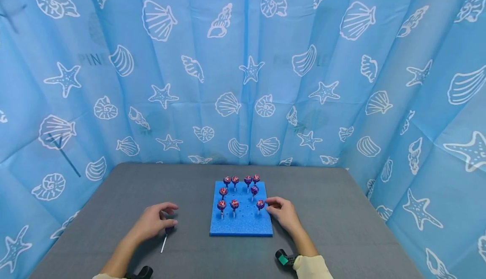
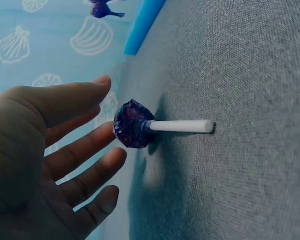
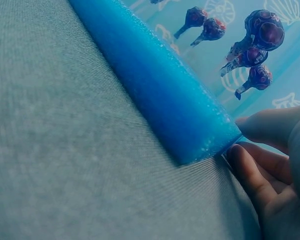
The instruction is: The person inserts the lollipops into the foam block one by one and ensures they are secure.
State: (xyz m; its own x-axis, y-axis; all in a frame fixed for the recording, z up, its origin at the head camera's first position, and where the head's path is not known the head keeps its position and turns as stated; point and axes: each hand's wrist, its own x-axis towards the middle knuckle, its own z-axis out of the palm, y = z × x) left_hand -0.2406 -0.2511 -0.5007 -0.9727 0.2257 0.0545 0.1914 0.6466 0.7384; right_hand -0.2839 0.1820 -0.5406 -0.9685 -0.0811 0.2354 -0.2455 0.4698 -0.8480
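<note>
1. The left hand (image 1: 152, 222) rests on the grey fabric-covered table (image 1: 334, 211), well to the left of the board. Its fingers are spread and only loosely bent, and they hold nothing. The left wrist view shows the fingertips (image 2: 107, 155) just beside the candy head, perhaps touching it; I cannot tell for sure.
2. Under this hand lies a loose lollipop with a purple wrapped head and a white stick (image 2: 140, 125). It lies flat on the table. Its head is at the fingers and its stick (image 1: 164, 242) points back toward the person, so the long axis runs almost front to back.
3. The right hand (image 1: 282, 212) rests on the table at the right edge of the blue square foam board (image 1: 243, 224). Its fingers are bent, and the fingertips (image 3: 250, 165) touch the foam's edge near one lollipop standing there (image 1: 260, 204).
4. The left hand is much nearer to the loose lollipop; the board lies to its right.
5. Nine lollipops stand upright in the board.
</note>
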